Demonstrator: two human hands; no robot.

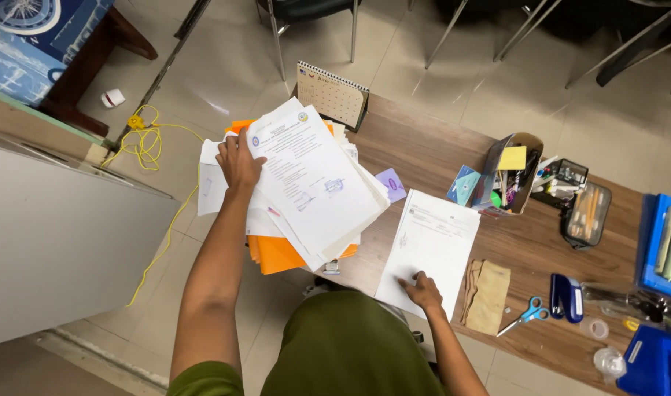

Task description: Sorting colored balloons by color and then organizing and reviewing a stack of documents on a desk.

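Observation:
My left hand (238, 161) presses down on the far left side of a messy stack of white papers (313, 183) with orange folders (277, 253) under it, hanging over the left end of the wooden desk (430, 150). My right hand (423, 290) rests with fingertips on the near corner of a single white printed sheet (430, 246) lying flat on the desk to the right of the stack. The top sheet of the stack is a printed form with blue stamps.
A spiral desk calendar (332, 95) stands behind the stack. To the right are a desk organizer (513, 172) with pens and sticky notes, a mesh pencil case (587, 214), a brown envelope (489, 295), blue scissors (526, 314), a blue stapler (566, 297) and a blue tray (661, 246). A yellow cable (148, 147) lies on the floor.

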